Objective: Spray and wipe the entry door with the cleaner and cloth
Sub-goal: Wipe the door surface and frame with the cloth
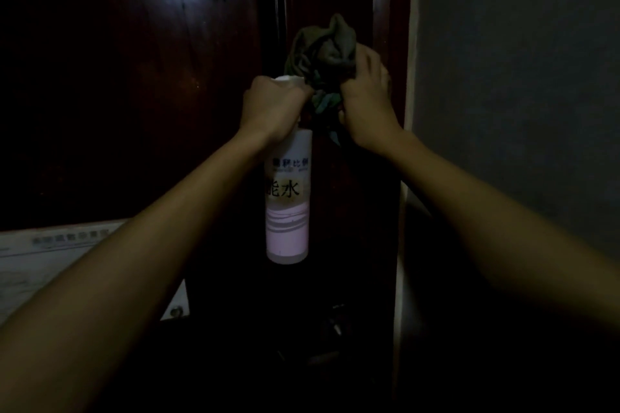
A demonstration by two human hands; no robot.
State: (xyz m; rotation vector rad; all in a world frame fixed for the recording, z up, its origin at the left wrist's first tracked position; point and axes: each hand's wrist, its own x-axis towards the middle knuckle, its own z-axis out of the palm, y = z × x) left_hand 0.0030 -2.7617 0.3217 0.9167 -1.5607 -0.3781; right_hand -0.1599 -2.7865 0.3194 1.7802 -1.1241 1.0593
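A: Left hand (273, 104)?
B: Curled tight round the head of the spray bottle (288, 211). Upright, white above, pink below, printed label facing the camera, hanging under the fist in front of the door (151, 77).

A: Right hand (365, 100)?
B: Clamped on a bunched dark green cloth (325, 54), raised near the right edge of the dark red-brown door, just beside the left hand. Contact of cloth with door: cannot tell in the dim light.

A: Remainder?
B: Grey wall (520, 77) at right, past a pale trim strip (410, 77). White printed sheet (50, 261) at lower left on the door. Patch of glare at upper left.
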